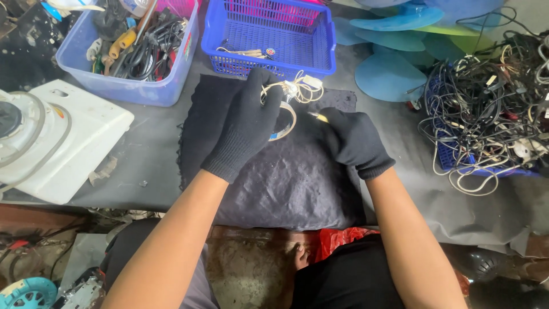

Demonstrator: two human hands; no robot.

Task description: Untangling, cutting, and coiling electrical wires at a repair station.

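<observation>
- left hand [247, 123], in a black glove, is closed over a round metal part [284, 117] with pale wires [303, 88], holding it on the dark cloth [286, 177] at centre.
- right hand [354, 140], also gloved, is curled around a thin tool with a yellow tip [317, 117], which points toward 9 o'clock at the part.
- blue basket [274, 34] sits at 12 o'clock of the hands.
- tangled cables [486, 109] lie at 3 o'clock.
- white appliance housing [51, 137] rests at 9 o'clock; tool tub [128, 48] at 11 o'clock.

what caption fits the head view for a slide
Gloved left hand steadies a wired ring part on dark cloth; right hand grips a yellow-tipped tool.
</observation>
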